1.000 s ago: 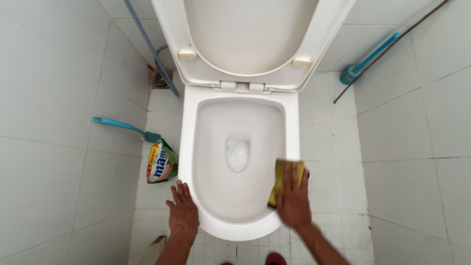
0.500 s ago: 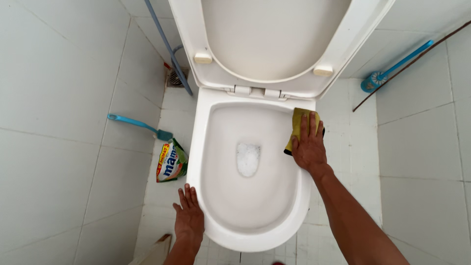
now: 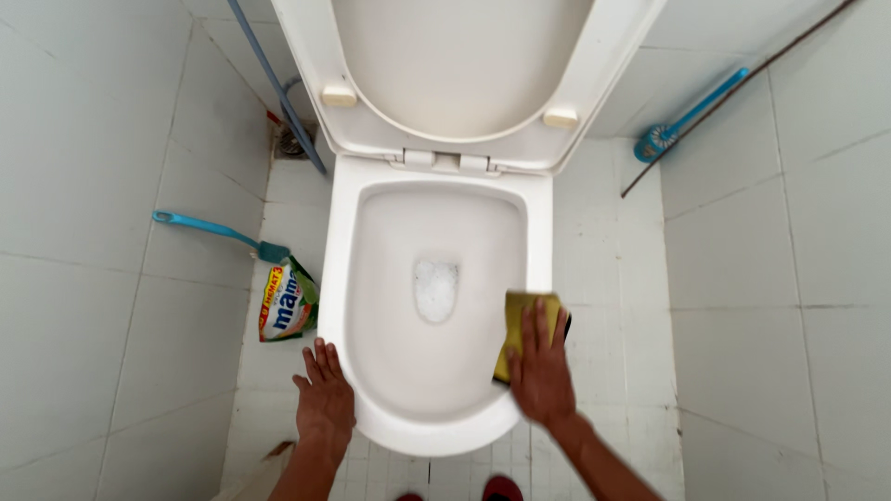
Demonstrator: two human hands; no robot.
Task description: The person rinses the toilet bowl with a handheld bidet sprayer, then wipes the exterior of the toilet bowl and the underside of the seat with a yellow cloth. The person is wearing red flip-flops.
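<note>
Head view: right hand [image 3: 541,371] lies flat, fingers spread, pressing a yellow sponge [image 3: 525,318] onto the near right rim of the white toilet bowl [image 3: 364,232], while left hand [image 3: 325,397] rests open-palmed against the bowl's near left edge, a detergent pouch [image 3: 286,301] just beyond it.

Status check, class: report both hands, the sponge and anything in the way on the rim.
Left hand flat on toilet rim, open. Right hand pressing yellow sponge on right rim. Nothing blocking rim; seat up.

A soft pouch [image 3: 287,303], red, white, green and blue, lies on the floor tiles left of the toilet.
</note>
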